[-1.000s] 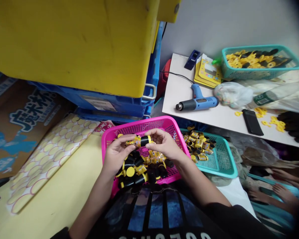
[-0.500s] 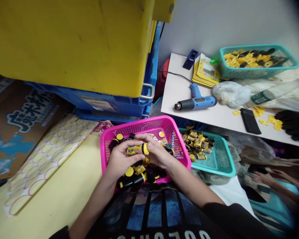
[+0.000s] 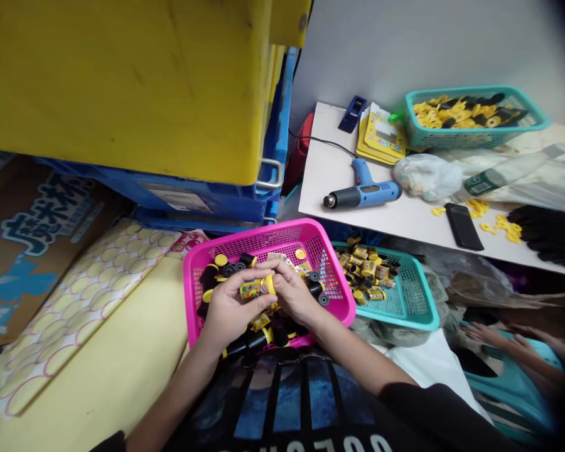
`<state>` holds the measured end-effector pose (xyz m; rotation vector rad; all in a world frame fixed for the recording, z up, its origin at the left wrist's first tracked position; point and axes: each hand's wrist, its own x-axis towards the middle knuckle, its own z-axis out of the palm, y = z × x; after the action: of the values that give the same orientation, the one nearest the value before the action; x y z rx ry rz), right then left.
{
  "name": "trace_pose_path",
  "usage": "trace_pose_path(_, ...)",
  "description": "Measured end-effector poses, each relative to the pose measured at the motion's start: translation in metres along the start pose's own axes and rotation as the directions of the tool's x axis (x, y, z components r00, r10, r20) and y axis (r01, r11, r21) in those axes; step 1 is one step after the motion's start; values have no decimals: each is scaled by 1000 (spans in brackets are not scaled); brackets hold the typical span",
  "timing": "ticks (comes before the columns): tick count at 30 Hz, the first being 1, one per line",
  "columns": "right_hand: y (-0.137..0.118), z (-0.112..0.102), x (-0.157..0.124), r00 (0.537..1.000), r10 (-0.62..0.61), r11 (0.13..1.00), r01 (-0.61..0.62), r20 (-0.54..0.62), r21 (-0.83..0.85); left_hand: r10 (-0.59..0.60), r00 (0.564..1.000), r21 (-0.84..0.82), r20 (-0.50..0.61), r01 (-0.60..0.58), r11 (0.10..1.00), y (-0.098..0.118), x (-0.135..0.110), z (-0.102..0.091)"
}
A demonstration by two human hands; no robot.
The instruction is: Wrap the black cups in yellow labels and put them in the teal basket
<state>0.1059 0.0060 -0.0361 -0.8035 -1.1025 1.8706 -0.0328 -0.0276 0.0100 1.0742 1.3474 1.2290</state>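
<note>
Over pink basket: left hand, right hand pinching tube crosswise, yellow end rightward.

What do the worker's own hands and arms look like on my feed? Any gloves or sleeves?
Both the left hand and right hand are ungloved, with no watch or ring visible. The forearms are bare; black sleeves cover the arms higher up. I see no markings on the sleeves.

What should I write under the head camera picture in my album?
Left hand and right hand hold a yellow printed tube over a pink basket of black and yellow pieces.
</note>
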Motion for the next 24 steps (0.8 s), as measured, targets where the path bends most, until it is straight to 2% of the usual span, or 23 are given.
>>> trace_pose_path(3, 7, 2, -1, 998, -46, 997, 43, -46, -69, 27, 998, 72, -53, -23, 997, -6, -2, 4)
trace_pose_path(6, 5, 1, 0, 997, -70, 991, 67, -21, -118, 60, 996, 118, -59, -53, 992, -11, -2, 6)
trace_pose_path(8, -2, -2, 0, 995, -102, 972, 98, -8, -212, 35, 998, 110, -53, -29, 993, -11, 0, 6)
trace_pose_path(11, -13, -9, 0, 981, -193, 918, 177, -11, -355, -101, 995, -56, 10, 101, 993, -6, 4, 1)
trace_pose_path(14, -20, -16, 0, 968, -249, 872, 244, 44, -424, -182, 970, -319, 162, 226, 920, -1, 5, -9)
trace_pose_path(16, -23, -19, 0, 965, -255, 864, 258, 66, -433, -218, 949, -369, 226, 291, 883, -2, 5, -14)
trace_pose_path(19, -27, -20, -1, 966, -251, 886, 254, 59, -388, -308, 931, -340, 197, 360, 869, -6, 4, -18)
trace_pose_path(24, -28, -20, -1, 967, -245, 919, 254, 67, -302, -356, 929, -427, 96, 362, 829, -7, 4, -15)
